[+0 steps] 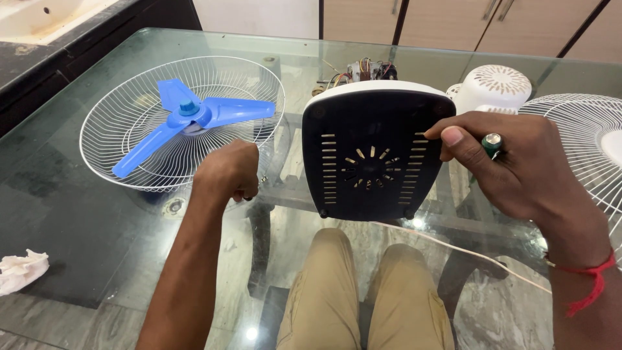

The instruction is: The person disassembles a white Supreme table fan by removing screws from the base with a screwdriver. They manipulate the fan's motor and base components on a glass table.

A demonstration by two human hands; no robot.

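Observation:
A fan base (372,152) stands tilted up on the glass table (84,214), its black slotted underside facing me. My right hand (515,162) grips its right edge with the thumb on the black plate, and also holds a green-handled screwdriver (492,144) in the fist. My left hand (228,170) is closed into a fist left of the base, near the edge of a white wire guard (116,123); something small may be pinched in it, but it is hidden. A blue three-blade propeller (188,120) lies in that guard.
Bare wiring and a motor part (363,70) show behind the base. A white vented motor cover (494,87) and a second wire guard (583,142) sit at the right. A thin cord (453,249) trails across the glass. A crumpled white cloth (21,271) lies at the left edge.

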